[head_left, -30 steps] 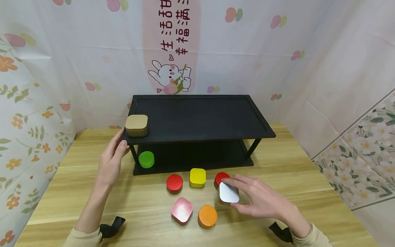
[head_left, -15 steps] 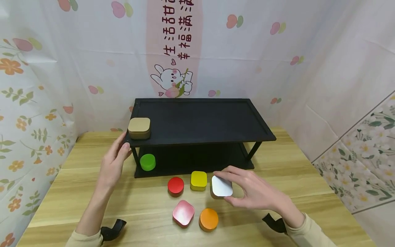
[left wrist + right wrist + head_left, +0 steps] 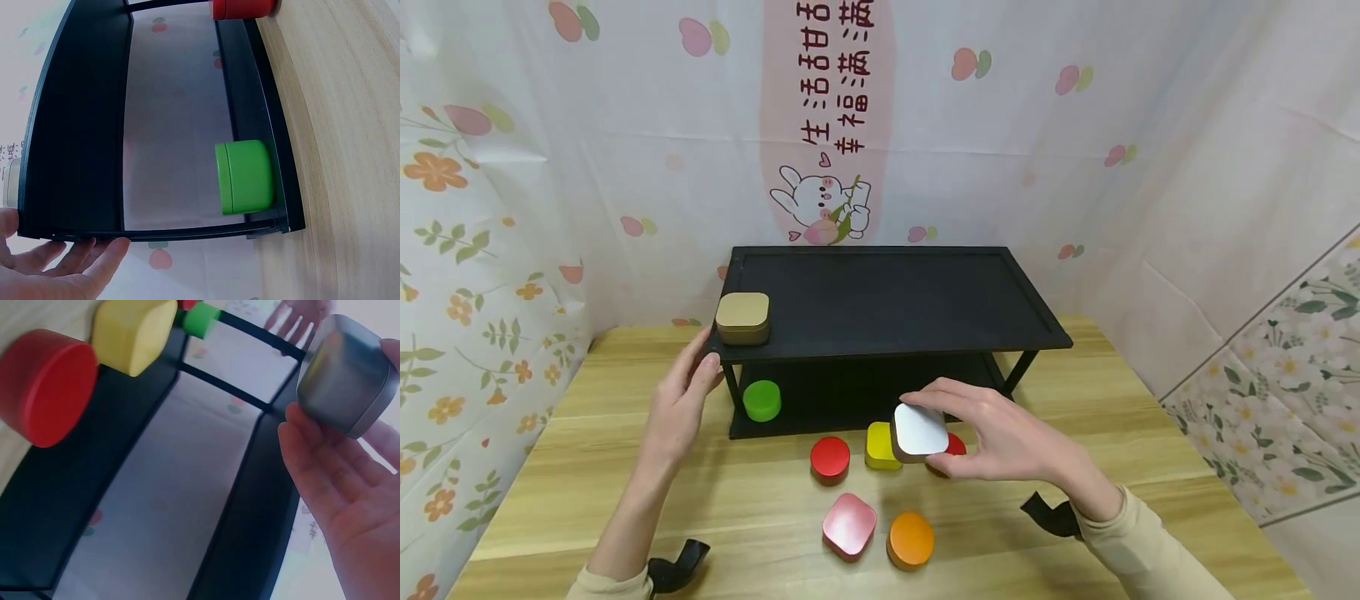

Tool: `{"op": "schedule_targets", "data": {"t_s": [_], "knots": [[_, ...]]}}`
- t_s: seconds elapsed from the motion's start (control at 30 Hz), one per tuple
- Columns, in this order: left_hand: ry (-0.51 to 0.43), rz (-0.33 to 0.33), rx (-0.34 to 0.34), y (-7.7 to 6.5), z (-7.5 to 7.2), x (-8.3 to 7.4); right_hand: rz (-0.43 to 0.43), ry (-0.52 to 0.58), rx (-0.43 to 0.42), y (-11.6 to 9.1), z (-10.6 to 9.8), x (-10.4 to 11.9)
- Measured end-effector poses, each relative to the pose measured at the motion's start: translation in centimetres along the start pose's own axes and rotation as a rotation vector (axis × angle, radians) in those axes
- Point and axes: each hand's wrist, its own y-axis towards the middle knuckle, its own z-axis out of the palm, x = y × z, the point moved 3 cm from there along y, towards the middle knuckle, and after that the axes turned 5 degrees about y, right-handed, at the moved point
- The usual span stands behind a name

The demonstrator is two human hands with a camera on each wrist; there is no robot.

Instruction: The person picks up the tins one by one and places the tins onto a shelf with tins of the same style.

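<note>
In the head view my right hand (image 3: 1007,433) pinches a small silver square tin (image 3: 921,429) between thumb and fingers. The tin is up off the table, overlapping the yellow square tin (image 3: 881,446) and partly covering a red round tin (image 3: 956,445). Its grey side (image 3: 344,375) faces the right wrist camera. My left hand (image 3: 677,408) rests its fingers against the left end of a black two-tier shelf (image 3: 880,300); in the left wrist view the fingertips (image 3: 115,250) touch its end edge. A gold square tin (image 3: 743,318) sits on the upper tier by this hand.
A green round tin (image 3: 762,401) sits at the left of the lower tier. In front of the shelf, another red round tin (image 3: 831,458), a pink square tin (image 3: 849,526) and an orange round tin (image 3: 911,540) stand on the wooden table (image 3: 760,525). Printed cloth hangs behind and beside.
My right hand has carried the silver tin leftward and up, from over the right red tin to beside the yellow one. The left hand stays at the shelf's end; the head view has shifted slightly.
</note>
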Motion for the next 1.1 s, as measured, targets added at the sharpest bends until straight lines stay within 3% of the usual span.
{"op": "schedule_targets", "data": {"t_s": [0.7, 1.1], "knots": [[0.001, -0.018, 0.023, -0.1, 0.1, 0.1, -0.027, 0.101, -0.07, 5.5, -2.5, 0.4], [0.007, -0.015, 0.027, -0.1, -0.1, 0.2, -0.008, 0.145, -0.057, 9.1, -2.9, 0.6]]}}
